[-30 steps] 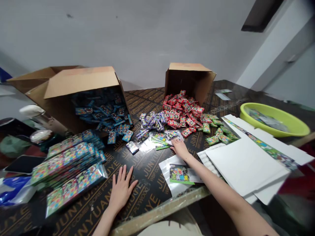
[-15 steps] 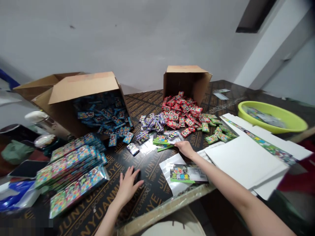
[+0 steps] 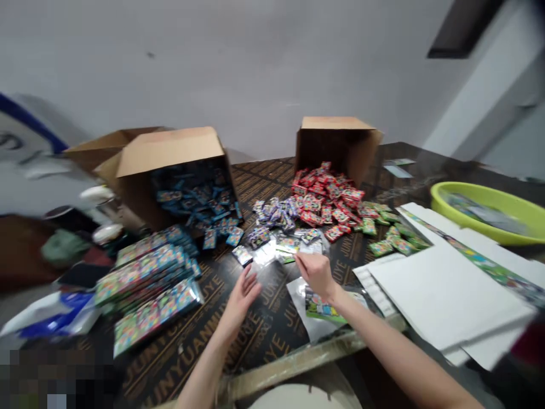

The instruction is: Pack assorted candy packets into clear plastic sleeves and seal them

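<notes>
My left hand (image 3: 244, 292) hovers over the dark plywood table (image 3: 193, 318), open and holding nothing. Just beyond its fingertips lies a small white-and-dark packet (image 3: 242, 255). My right hand (image 3: 317, 275) is closed, thumb side toward a clear plastic bag (image 3: 313, 247) and a green-edged printed bag (image 3: 286, 250). What its fingers pinch is hidden and blurred. Under that wrist a printed bag with a green strip (image 3: 326, 307) rests on a white sheet (image 3: 298, 295). Purple packets (image 3: 276, 213) are heaped behind the bags.
Blue packets (image 3: 191, 196) fill a tipped carton (image 3: 174, 150) on the left. Red packets (image 3: 326, 193) spill from another carton (image 3: 338, 123); green packets (image 3: 400, 241) lie beside them. Filled strips (image 3: 157, 309) are stacked left. White cardboard sheets (image 3: 451, 289) and a yellow-green basin (image 3: 481, 224) stand right.
My left hand has moved forward toward the small packet, its fingers less spread. My right hand has drawn a little nearer and turned into a tighter grip. The view has shifted left.
</notes>
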`<action>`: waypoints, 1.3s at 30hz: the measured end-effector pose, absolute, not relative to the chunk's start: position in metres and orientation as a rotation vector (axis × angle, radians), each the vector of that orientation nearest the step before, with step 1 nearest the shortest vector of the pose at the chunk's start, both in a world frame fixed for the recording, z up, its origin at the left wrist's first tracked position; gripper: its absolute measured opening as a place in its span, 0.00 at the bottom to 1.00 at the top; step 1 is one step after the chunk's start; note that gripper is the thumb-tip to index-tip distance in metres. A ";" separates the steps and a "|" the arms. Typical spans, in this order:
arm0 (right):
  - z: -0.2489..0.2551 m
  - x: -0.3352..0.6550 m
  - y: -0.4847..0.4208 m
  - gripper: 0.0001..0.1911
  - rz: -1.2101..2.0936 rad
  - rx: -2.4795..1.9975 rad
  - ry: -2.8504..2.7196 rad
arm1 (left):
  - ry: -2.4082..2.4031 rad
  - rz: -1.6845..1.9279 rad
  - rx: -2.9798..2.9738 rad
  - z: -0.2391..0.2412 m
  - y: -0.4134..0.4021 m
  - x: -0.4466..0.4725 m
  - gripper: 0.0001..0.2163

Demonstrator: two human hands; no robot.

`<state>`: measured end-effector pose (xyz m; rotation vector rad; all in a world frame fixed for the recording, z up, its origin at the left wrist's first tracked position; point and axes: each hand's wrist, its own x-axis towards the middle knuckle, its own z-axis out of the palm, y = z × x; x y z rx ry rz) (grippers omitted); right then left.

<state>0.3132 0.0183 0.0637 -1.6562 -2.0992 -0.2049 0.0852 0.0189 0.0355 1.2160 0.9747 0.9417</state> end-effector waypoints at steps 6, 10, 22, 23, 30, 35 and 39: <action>0.063 0.212 -0.048 0.12 0.176 -1.093 -2.086 | 0.648 1.131 0.337 0.060 0.021 0.114 0.29; 0.085 0.214 -0.049 0.26 0.433 -0.926 -2.048 | 0.433 0.946 0.288 0.065 0.009 0.092 0.31; 0.104 0.249 0.013 0.13 0.575 -1.151 -2.016 | 0.532 0.785 0.760 0.050 -0.016 0.082 0.23; 0.106 0.251 0.012 0.14 0.601 -1.109 -2.110 | 0.539 0.797 0.823 0.054 -0.016 0.081 0.23; 0.121 0.261 0.005 0.21 0.753 -1.158 -2.350 | 0.657 0.860 1.141 0.077 -0.020 0.076 0.18; 0.090 0.258 0.011 0.24 0.843 -1.130 -1.669 | 0.825 0.929 0.837 0.072 -0.019 0.076 0.11; 0.061 0.246 0.008 0.31 1.212 -1.073 -1.333 | 0.913 0.963 0.739 0.068 -0.019 0.075 0.11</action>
